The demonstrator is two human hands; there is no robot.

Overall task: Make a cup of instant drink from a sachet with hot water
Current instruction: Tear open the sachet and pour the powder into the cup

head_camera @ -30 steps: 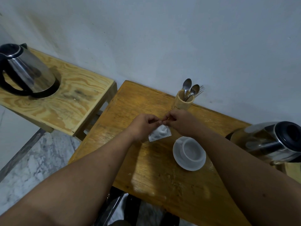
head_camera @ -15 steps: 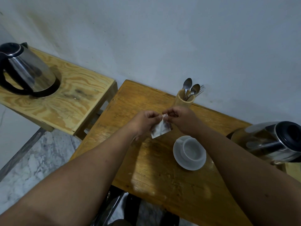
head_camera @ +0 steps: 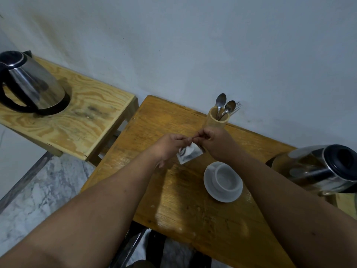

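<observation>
A small silvery sachet (head_camera: 189,155) hangs above the brown wooden table (head_camera: 173,200), pinched at its top edge by both hands. My left hand (head_camera: 169,147) grips its left corner and my right hand (head_camera: 214,141) grips the right corner, fingertips nearly touching. A white cup (head_camera: 226,177) stands on a white saucer (head_camera: 209,188) just below and right of the sachet; I cannot tell what is in it. A steel kettle with a black lid (head_camera: 318,169) sits at the table's right edge, beside my right forearm.
A wooden holder (head_camera: 216,119) with spoons and a fork stands at the wall behind my hands. A second steel kettle (head_camera: 31,86) rests on a lighter plywood table (head_camera: 81,124) at the left. Marble floor shows between and below the tables.
Both hands lifted the sachet slightly off the table and shifted their pinch along its top edge; the sachet has tilted. Cup and kettles stayed put.
</observation>
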